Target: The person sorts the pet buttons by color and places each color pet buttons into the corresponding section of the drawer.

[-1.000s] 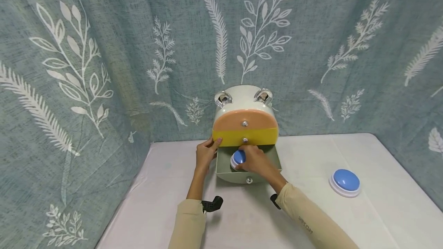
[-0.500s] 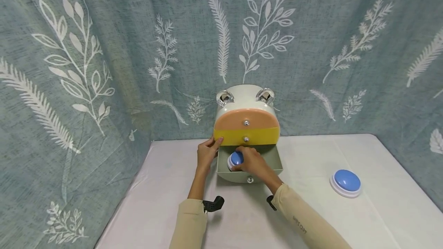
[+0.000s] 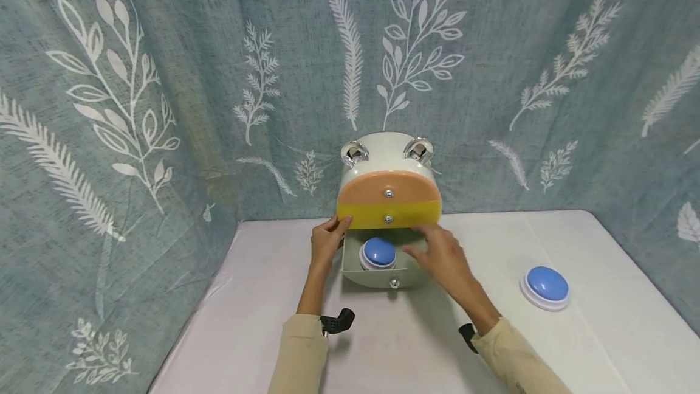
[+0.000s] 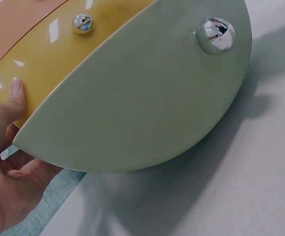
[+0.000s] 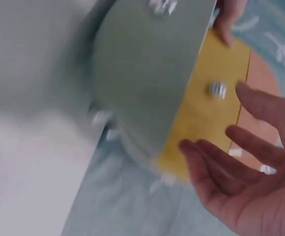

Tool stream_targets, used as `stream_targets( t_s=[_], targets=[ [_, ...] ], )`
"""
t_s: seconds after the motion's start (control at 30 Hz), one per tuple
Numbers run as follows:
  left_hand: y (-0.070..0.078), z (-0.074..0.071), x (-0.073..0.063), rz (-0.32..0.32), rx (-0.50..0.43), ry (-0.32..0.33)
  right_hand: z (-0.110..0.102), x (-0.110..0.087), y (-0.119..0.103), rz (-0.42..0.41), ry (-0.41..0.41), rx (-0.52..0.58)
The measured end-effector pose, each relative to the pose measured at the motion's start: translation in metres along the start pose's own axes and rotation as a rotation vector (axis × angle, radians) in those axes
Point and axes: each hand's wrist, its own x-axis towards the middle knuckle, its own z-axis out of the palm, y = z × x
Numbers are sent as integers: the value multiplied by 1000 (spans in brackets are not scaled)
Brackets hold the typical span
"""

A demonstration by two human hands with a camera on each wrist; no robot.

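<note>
A small rounded chest of drawers (image 3: pixel 387 157) with silver ring-shaped eyes stands at the back of the table. Its green bottom drawer (image 3: pixel 369 279) is pulled out, while the yellow drawer (image 3: pixel 361 216) and orange drawer above are closed. Inside the green drawer sits a blue push button (image 3: pixel 380 251) with a white base. My left hand (image 3: pixel 325 241) grips the chest's left side, thumb on the yellow front, other fingers partly hidden behind the edge. My right hand (image 3: pixel 445 257) holds nothing; its spread, slightly bent fingers overlap the drawer's right side in the head view.
A second blue push button (image 3: pixel 545 287) with a white base sits on the right part of the white-covered table (image 3: pixel 240 321). Behind the table hangs a grey-green curtain (image 3: pixel 306 90) with white leaf prints.
My right hand has let go of the blue button and moved right, after shifting it slightly left in the drawer. My left hand has kept its place on the chest.
</note>
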Motion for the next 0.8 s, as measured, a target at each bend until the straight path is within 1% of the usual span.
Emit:
stream_targets(
  t_s=[0.1,0.17,0.27,0.3,0.37,0.43,0.5,0.57,0.6,0.67,0.8],
  targets=[
    [1,2,0,-12,-9,-14,-27,-15,23,20,115,-83],
    [1,2,0,-17,-1,-6,-43,-26,41,43,163,-147],
    [1,2,-1,-17,13,16,-65,-42,71,56,188,-229],
    [1,2,-1,-16,13,18,-72,-47,80,65,177,-259],
    [2,2,1,-11,17,16,-85,-57,99,100,127,-310],
    [2,2,1,-8,22,16,-97,-63,115,169,24,-350],
    [2,2,1,-10,23,21,-107,-67,129,253,-103,-376],
    [2,1,0,-13,20,26,-114,-70,141,310,-204,-382],
    [2,1,0,-13,20,29,-116,-71,146,330,-242,-380],
    [1,1,-1,-13,16,26,-117,-73,154,341,-286,-366],
    [0,2,-1,-9,22,26,-113,-76,161,342,-318,-339]
  ],
)
